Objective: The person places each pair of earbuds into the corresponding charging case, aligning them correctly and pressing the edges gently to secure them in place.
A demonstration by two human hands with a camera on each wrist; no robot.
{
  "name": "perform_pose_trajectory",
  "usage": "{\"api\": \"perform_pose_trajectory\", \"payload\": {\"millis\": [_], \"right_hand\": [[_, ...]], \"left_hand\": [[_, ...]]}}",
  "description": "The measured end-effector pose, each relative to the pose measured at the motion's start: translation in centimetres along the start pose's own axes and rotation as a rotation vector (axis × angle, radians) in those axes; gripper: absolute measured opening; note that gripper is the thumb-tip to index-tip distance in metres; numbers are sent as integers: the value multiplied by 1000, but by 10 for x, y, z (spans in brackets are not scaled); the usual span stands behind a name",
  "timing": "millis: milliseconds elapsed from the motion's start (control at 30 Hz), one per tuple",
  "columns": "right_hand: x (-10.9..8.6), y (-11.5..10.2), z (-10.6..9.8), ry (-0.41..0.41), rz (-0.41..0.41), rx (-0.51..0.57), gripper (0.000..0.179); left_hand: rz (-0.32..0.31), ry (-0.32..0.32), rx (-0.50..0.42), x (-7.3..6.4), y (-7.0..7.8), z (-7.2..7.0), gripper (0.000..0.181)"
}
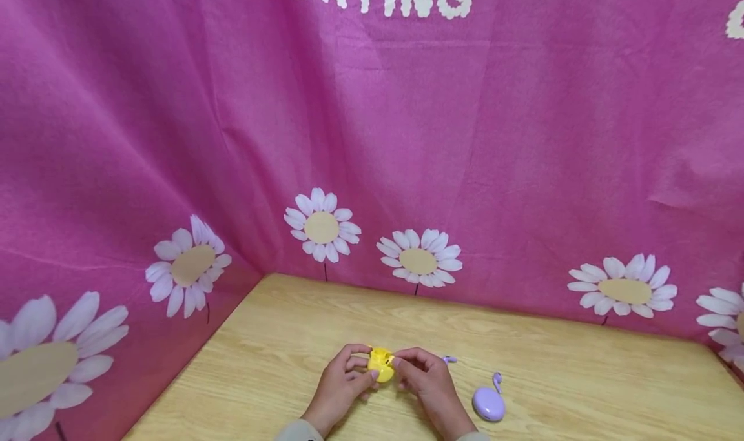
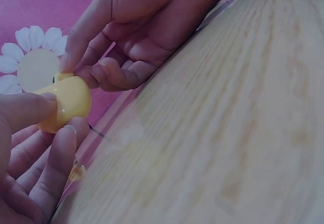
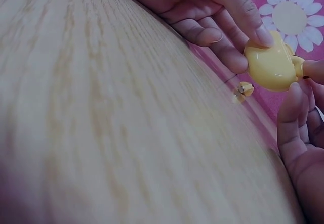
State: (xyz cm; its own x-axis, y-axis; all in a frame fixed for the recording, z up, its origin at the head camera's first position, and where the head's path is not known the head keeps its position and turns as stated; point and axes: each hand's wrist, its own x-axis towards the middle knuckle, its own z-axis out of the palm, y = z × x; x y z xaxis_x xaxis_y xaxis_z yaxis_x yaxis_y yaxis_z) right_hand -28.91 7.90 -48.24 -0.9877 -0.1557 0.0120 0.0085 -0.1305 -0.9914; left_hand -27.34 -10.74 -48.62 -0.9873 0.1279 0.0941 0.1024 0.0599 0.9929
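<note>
My left hand (image 1: 340,386) holds a yellow earbud case (image 1: 382,371) with its lid open, thumb on the rounded shell and fingers behind it. Facing it, my right hand (image 1: 430,384) pinches a yellow earbud (image 3: 298,67) between thumb and fingertips at the case's edge. How far the earbud sits inside the case is hidden by the fingers. Both hands are above the wooden table. In the right wrist view, a small yellow piece (image 3: 246,88) shows on the table below the case; its kind is hard to tell.
Right of my right hand lies a closed purple earbud case (image 1: 489,403), with a purple earbud (image 1: 497,381) just behind it. Another purple earbud (image 1: 449,359) is partly hidden by the right hand. A pink flowered cloth (image 1: 494,170) borders the wooden table (image 1: 279,338) behind and at left.
</note>
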Motion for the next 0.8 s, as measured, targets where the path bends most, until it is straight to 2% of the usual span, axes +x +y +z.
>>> {"api": "perform_pose_trajectory", "payload": {"millis": [267,467,800], "right_hand": [[2,1,0,14,7,-22,31],[5,-7,0,31,-15,-34,29],[2,0,-1,15,21,-26,31]], "left_hand": [[12,2,-9,-1,2,-1,48],[33,5,-18,5,6,1,47],[0,-8,-8,1,-1,-1,47]]}}
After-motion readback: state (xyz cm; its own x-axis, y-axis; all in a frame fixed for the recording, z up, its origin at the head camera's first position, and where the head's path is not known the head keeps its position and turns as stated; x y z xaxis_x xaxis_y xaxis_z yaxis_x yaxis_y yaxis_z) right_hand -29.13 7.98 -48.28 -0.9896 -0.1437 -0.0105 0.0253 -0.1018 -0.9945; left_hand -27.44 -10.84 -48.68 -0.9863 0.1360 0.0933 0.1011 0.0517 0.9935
